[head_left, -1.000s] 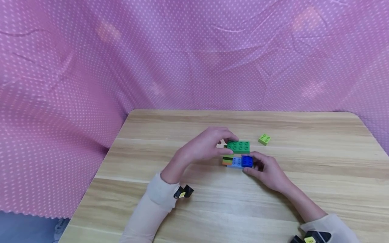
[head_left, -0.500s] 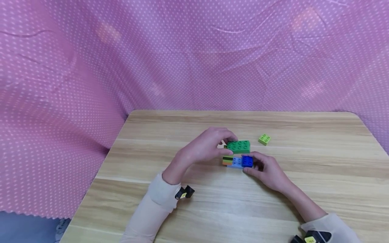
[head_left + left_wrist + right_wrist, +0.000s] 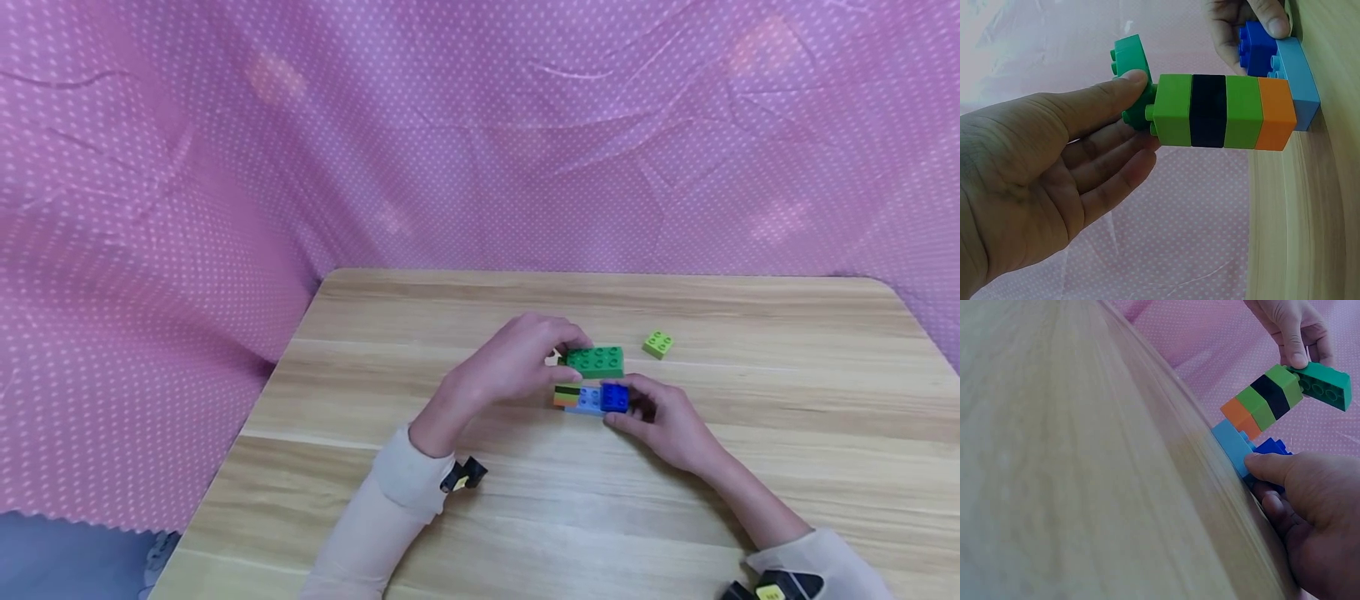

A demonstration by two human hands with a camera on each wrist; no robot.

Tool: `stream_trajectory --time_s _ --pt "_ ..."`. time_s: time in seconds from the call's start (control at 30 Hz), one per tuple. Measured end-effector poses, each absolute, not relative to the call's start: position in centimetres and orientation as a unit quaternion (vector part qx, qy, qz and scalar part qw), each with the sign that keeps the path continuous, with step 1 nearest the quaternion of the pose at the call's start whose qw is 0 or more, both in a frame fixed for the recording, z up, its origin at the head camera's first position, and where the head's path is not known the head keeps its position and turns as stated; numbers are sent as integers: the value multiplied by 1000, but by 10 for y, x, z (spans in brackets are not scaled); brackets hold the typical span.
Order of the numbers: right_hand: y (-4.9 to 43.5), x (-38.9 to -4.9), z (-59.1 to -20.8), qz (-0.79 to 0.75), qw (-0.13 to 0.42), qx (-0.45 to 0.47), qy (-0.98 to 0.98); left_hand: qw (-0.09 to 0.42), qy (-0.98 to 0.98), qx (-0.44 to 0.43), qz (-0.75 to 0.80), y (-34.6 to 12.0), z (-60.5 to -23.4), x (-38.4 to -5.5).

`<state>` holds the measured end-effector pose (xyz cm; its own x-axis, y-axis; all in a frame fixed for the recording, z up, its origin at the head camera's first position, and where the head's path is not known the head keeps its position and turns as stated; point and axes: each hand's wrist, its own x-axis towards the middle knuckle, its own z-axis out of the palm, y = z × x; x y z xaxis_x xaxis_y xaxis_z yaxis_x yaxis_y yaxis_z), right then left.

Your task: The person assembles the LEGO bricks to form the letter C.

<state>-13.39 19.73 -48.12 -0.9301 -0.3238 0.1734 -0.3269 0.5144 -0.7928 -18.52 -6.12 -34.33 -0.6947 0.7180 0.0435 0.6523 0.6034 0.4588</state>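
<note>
My left hand [image 3: 517, 358] pinches a green eight-stud toy brick [image 3: 596, 362] between thumb and fingers. The brick sits tilted at the top of a column with a lime brick [image 3: 1172, 112], a black brick [image 3: 1208, 112], another lime brick [image 3: 1243, 114] and an orange brick [image 3: 1277, 115]. That column stands on one end of a light blue brick [image 3: 1300, 81] lying on the table. On its other end is a dark blue brick [image 3: 615, 397]. My right hand [image 3: 671, 425] holds the blue end, its thumb on the light blue brick. Whether the green brick is pressed fully on cannot be told.
A loose lime brick [image 3: 657, 344] with studs up lies behind the build, to the right. The wooden table [image 3: 600, 517] ends at a pink dotted curtain [image 3: 480, 133] at the back. Small black cameras [image 3: 463, 475] are strapped to both wrists.
Both hands keep their places on the bricks. The head view has shifted slightly, so everything appears a little farther right.
</note>
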Motion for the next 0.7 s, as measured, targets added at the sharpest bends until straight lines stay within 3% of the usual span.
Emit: stream_trajectory --time_s 0.7 --pt "200 -135 -480 460 -9 193 -867 62 892 394 214 -57 -347 -185"
